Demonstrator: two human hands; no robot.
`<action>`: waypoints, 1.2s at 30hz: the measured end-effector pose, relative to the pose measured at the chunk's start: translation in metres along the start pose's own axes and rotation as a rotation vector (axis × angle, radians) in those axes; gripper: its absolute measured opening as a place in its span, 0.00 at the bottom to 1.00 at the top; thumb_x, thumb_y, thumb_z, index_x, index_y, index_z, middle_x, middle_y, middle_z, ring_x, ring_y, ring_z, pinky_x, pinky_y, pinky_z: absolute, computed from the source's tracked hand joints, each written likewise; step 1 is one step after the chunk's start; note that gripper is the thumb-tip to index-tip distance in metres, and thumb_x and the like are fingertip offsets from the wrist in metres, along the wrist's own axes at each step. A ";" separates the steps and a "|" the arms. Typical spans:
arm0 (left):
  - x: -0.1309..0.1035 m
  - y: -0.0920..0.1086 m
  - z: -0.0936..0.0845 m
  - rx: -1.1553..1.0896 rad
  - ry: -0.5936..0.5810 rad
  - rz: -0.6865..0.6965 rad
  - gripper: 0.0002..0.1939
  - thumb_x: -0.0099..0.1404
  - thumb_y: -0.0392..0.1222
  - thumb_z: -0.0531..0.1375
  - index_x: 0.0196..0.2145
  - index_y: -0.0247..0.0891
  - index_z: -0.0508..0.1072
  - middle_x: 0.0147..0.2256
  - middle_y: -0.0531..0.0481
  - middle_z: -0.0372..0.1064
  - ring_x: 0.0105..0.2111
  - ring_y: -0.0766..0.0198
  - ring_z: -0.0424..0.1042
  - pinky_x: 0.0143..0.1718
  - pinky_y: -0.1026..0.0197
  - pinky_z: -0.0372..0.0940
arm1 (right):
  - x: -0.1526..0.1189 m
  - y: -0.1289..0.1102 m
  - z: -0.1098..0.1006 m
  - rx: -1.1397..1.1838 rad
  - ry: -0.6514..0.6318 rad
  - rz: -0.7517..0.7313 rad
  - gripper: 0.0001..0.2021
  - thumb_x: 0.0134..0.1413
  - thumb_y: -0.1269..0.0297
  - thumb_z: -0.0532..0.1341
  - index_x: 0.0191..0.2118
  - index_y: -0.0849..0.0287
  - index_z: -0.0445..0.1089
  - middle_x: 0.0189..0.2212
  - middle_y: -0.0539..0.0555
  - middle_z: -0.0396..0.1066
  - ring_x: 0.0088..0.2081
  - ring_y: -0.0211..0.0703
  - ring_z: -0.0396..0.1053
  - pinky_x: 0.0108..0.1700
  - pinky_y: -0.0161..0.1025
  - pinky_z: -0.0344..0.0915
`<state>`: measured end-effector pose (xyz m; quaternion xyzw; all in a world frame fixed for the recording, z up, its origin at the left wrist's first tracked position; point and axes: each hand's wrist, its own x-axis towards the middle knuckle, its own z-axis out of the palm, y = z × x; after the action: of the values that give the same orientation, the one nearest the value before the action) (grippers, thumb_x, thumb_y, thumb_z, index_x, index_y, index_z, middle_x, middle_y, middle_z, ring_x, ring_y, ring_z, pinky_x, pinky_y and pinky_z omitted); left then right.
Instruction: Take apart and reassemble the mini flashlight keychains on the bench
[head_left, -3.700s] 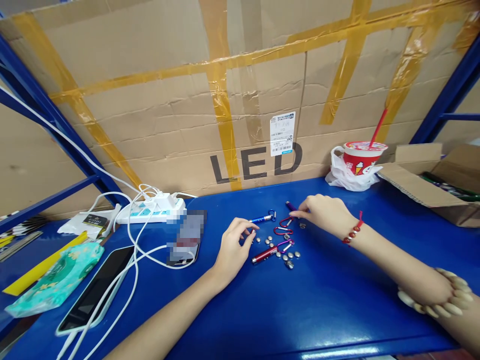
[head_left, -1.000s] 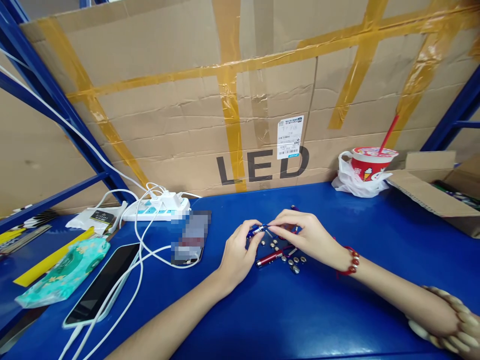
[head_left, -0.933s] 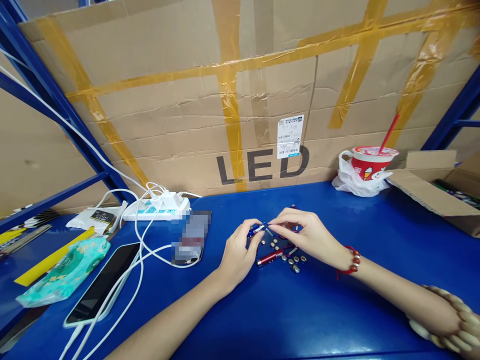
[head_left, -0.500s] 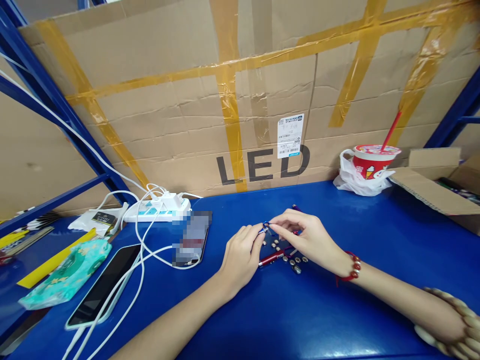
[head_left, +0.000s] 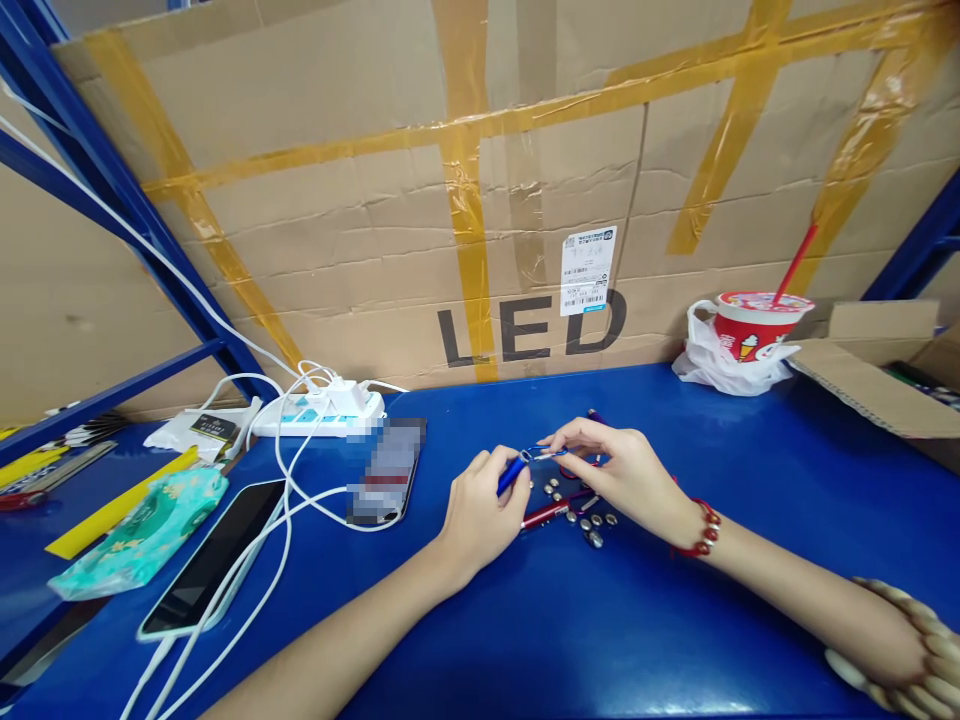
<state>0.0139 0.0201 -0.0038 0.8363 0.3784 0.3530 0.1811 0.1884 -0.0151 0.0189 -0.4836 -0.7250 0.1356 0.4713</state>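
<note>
In the head view my left hand [head_left: 484, 510] is closed around a small blue metal tube [head_left: 512, 474], like a mini flashlight body, its far end pointing up and right. My right hand [head_left: 626, 475] pinches a small blue clip [head_left: 551, 453] by its right side; the clip's left end meets the tube's tip, and I cannot tell whether they are joined. Under the hands lies a red metal tube [head_left: 546, 515], partly behind my left hand. Several silver button cells [head_left: 595, 538] are scattered beside it. A purple tube [head_left: 594, 416] shows behind my right hand.
A phone [head_left: 394, 465] and a white power strip [head_left: 319, 415] with cables stand left of my hands. Farther left are another phone [head_left: 214, 560] and a green tissue pack [head_left: 142, 535]. A red cup [head_left: 757, 330] and an open carton [head_left: 862, 385] are at right.
My left hand has turned, so more of the blue tube shows. My right hand has drawn slightly right, and the blue clip is now visible between the hands.
</note>
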 end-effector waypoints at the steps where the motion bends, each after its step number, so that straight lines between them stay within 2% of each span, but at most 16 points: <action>1: 0.000 0.000 -0.001 -0.015 -0.008 -0.016 0.04 0.63 0.38 0.51 0.33 0.39 0.66 0.27 0.53 0.65 0.26 0.66 0.66 0.28 0.66 0.60 | 0.000 0.001 0.000 -0.002 -0.021 0.001 0.02 0.51 0.69 0.57 0.30 0.58 0.67 0.30 0.50 0.74 0.33 0.39 0.73 0.37 0.35 0.70; 5: 0.000 0.002 -0.004 -0.053 -0.025 -0.027 0.06 0.64 0.40 0.49 0.29 0.39 0.62 0.25 0.56 0.62 0.24 0.68 0.64 0.25 0.68 0.57 | 0.001 0.003 0.001 0.005 -0.101 0.010 0.03 0.51 0.71 0.56 0.30 0.58 0.67 0.25 0.48 0.72 0.27 0.37 0.72 0.30 0.32 0.69; 8: 0.000 0.003 -0.005 -0.093 -0.014 -0.022 0.10 0.65 0.43 0.49 0.28 0.39 0.62 0.25 0.56 0.61 0.25 0.68 0.62 0.27 0.68 0.56 | 0.000 0.002 0.002 -0.004 -0.089 0.002 0.03 0.51 0.70 0.57 0.30 0.58 0.68 0.24 0.48 0.72 0.25 0.36 0.71 0.28 0.31 0.69; 11: 0.002 0.002 -0.004 -0.110 0.008 -0.012 0.11 0.66 0.42 0.49 0.27 0.39 0.63 0.25 0.55 0.61 0.27 0.68 0.62 0.30 0.67 0.56 | -0.001 0.004 0.003 -0.013 -0.062 -0.028 0.02 0.51 0.68 0.60 0.32 0.59 0.69 0.27 0.50 0.73 0.26 0.36 0.71 0.30 0.31 0.70; 14: 0.004 -0.001 -0.002 -0.106 0.009 -0.023 0.12 0.67 0.41 0.48 0.27 0.38 0.64 0.25 0.55 0.61 0.28 0.67 0.62 0.31 0.66 0.57 | -0.003 0.005 0.003 -0.024 -0.063 -0.088 0.09 0.51 0.63 0.61 0.39 0.59 0.69 0.33 0.52 0.72 0.28 0.36 0.71 0.30 0.32 0.71; 18: 0.004 -0.003 -0.001 -0.082 0.007 -0.024 0.12 0.67 0.41 0.48 0.28 0.39 0.65 0.25 0.55 0.61 0.28 0.66 0.63 0.33 0.65 0.57 | -0.005 0.005 0.003 -0.169 -0.057 -0.243 0.12 0.57 0.64 0.56 0.47 0.58 0.66 0.39 0.55 0.70 0.37 0.39 0.70 0.39 0.37 0.70; 21: 0.004 -0.003 -0.001 -0.064 0.007 -0.014 0.12 0.67 0.41 0.47 0.29 0.39 0.66 0.25 0.54 0.62 0.28 0.65 0.63 0.33 0.64 0.56 | -0.006 0.004 0.001 -0.280 -0.083 -0.327 0.12 0.60 0.65 0.52 0.48 0.59 0.66 0.39 0.56 0.70 0.39 0.40 0.69 0.41 0.38 0.68; 24: 0.004 -0.003 -0.002 -0.065 -0.018 0.021 0.12 0.67 0.41 0.47 0.29 0.39 0.66 0.25 0.53 0.62 0.28 0.65 0.63 0.33 0.64 0.57 | -0.006 0.004 0.001 -0.357 -0.141 -0.320 0.15 0.61 0.62 0.50 0.49 0.61 0.65 0.38 0.56 0.70 0.36 0.41 0.70 0.38 0.38 0.69; 30: 0.002 -0.002 -0.003 -0.106 -0.100 0.088 0.12 0.68 0.40 0.46 0.29 0.39 0.64 0.26 0.54 0.64 0.27 0.67 0.64 0.31 0.67 0.57 | -0.006 0.004 0.002 -0.451 -0.339 -0.320 0.18 0.63 0.60 0.44 0.47 0.63 0.65 0.32 0.56 0.67 0.31 0.41 0.68 0.32 0.37 0.67; 36: 0.002 -0.001 -0.004 -0.101 -0.109 0.077 0.13 0.68 0.42 0.44 0.30 0.39 0.64 0.24 0.55 0.63 0.24 0.68 0.63 0.28 0.67 0.56 | -0.006 0.004 0.003 -0.427 -0.310 -0.341 0.17 0.64 0.61 0.44 0.44 0.62 0.65 0.29 0.54 0.65 0.29 0.39 0.66 0.32 0.35 0.64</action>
<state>0.0110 0.0227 -0.0007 0.8582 0.3171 0.3321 0.2296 0.1891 -0.0170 0.0118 -0.4168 -0.8709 -0.0288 0.2588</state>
